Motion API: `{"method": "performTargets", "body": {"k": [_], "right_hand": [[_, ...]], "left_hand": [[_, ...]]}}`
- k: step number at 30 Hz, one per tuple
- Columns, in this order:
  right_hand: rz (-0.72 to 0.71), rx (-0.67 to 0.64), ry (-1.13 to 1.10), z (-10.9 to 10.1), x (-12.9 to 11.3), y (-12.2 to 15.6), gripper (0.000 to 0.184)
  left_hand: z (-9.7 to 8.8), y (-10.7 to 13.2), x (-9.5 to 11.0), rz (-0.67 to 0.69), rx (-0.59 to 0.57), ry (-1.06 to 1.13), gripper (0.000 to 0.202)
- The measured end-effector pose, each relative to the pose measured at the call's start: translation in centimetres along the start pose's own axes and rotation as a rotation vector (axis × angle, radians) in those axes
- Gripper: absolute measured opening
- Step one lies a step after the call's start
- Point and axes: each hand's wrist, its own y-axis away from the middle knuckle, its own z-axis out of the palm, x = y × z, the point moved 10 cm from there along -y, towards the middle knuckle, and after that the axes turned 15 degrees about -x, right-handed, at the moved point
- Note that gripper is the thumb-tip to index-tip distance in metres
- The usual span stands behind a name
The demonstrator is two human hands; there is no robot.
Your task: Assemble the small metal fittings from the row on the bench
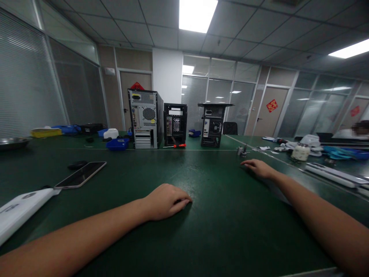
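Observation:
My left hand (pixel 168 201) rests on the green tabletop (pixel 207 238), its fingers curled down and the thumb tip meeting the fingertips. Through the small gap inside that curl I see nothing held. Farther right, my right hand (pixel 258 168) lies low over the table with fingers stretched forward and nothing visible in them. Just beyond its fingertips stand small metal cylindrical parts (pixel 243 152), apart from the hand. A red-handled screwdriver (pixel 180 145) lies farther back, in front of an open black computer case (pixel 175 125).
A tall computer case (pixel 145 119) and another black case (pixel 212 126) stand at the back. To the left are a phone (pixel 81 175), a white box (pixel 24 209) and a blue bin (pixel 117 144). A jar (pixel 300 152) and a silver-white bar (pixel 331 174) lie right, near a person.

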Motion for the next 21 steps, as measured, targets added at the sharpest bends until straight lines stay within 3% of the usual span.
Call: {"method": "performTargets", "body": {"k": [6, 15, 18, 21], "right_hand": [[-0.114, 0.042, 0.061, 0.5, -6.1, -0.4, 0.044], [-0.504, 0.014, 0.126, 2.9, -24.1, 2.6, 0.036], [-0.615, 0.030, 0.149, 3.8, -29.3, 4.9, 0.034], [-0.708, 0.046, 0.171, 4.6, -32.9, 7.1, 0.036]], "left_hand": [[0.0, 0.0, -0.3, -0.007, -0.009, -0.005, 0.032], [-0.9, 0.1, -3.5, -0.273, 0.124, -0.081, 0.030], [-0.9, -0.3, -3.7, -0.294, 0.110, -0.083, 0.029], [-0.7, -0.7, -3.5, -0.254, 0.063, -0.058, 0.031]]}}
